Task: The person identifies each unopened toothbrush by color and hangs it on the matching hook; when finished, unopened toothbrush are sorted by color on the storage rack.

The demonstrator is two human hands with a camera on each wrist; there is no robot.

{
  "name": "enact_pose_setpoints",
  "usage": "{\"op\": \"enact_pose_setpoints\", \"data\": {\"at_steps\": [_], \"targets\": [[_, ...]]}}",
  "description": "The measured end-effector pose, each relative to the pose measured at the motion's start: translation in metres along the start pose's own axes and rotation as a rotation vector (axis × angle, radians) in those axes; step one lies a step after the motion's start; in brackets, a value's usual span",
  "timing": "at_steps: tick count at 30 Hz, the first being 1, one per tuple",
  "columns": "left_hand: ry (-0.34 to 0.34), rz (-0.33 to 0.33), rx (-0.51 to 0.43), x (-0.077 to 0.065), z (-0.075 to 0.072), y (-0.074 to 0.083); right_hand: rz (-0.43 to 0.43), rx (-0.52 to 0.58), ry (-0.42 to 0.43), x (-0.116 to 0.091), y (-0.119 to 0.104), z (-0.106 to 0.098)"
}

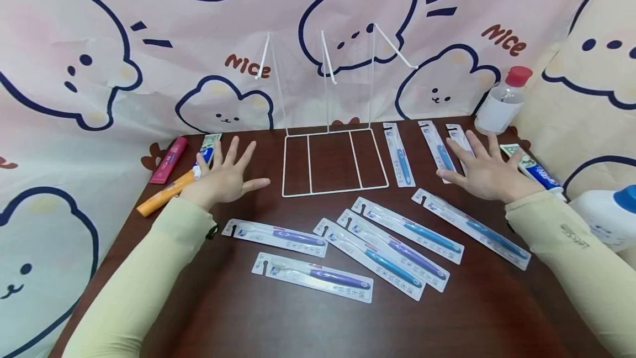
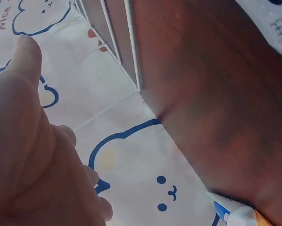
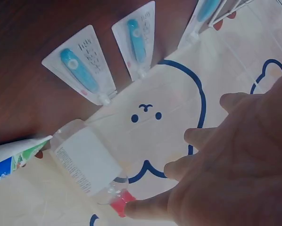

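Note:
My left hand (image 1: 221,177), fingers spread, hovers over the table's left side near an orange tube (image 1: 169,192) and a blue-and-green toothpaste tube (image 1: 207,151). On the right, my other hand (image 1: 489,173) also has its fingers spread and holds nothing. It overlaps the packaged toothbrushes (image 1: 437,151) at the back right in the head view. Between the hands stands a white wire rack (image 1: 335,191) with three prongs. Several more packaged toothbrushes, with purple handles (image 1: 298,236) or blue handles (image 1: 412,228), lie scattered in front of it.
A pink tube (image 1: 169,160) lies at the far left. Back right stands a clear bottle with a red cap (image 1: 502,101). Another toothpaste tube (image 1: 534,170) and a white bottle with a blue cap (image 1: 608,217) are along the right edge. A patterned cloth (image 1: 223,26) hangs behind.

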State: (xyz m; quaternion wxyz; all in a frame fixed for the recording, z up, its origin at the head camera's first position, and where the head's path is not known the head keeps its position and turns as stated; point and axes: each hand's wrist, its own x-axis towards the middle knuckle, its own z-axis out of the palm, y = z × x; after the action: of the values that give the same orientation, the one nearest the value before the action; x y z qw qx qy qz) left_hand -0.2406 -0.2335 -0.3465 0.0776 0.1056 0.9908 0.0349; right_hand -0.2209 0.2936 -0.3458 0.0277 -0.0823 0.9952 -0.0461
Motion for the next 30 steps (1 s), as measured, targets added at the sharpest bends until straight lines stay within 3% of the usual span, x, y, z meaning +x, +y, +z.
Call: {"op": "enact_pose_setpoints", "data": {"at_steps": [7,15,22,30], "targets": [[-0.044,0.073,-0.010,0.035,0.000,-0.006,-0.001,0.055,-0.064,0.019,-0.010,-0.010],[-0.192,0.189,-0.034,0.076,0.022,-0.007,-0.032,0.177,-0.125,0.060,-0.038,0.000],[-0.293,0.230,-0.003,0.085,0.046,-0.014,-0.010,0.126,-0.171,0.093,-0.066,0.023],[-0.292,0.234,0.036,0.096,0.053,-0.012,0.052,0.066,-0.183,0.116,-0.070,0.034]]}}
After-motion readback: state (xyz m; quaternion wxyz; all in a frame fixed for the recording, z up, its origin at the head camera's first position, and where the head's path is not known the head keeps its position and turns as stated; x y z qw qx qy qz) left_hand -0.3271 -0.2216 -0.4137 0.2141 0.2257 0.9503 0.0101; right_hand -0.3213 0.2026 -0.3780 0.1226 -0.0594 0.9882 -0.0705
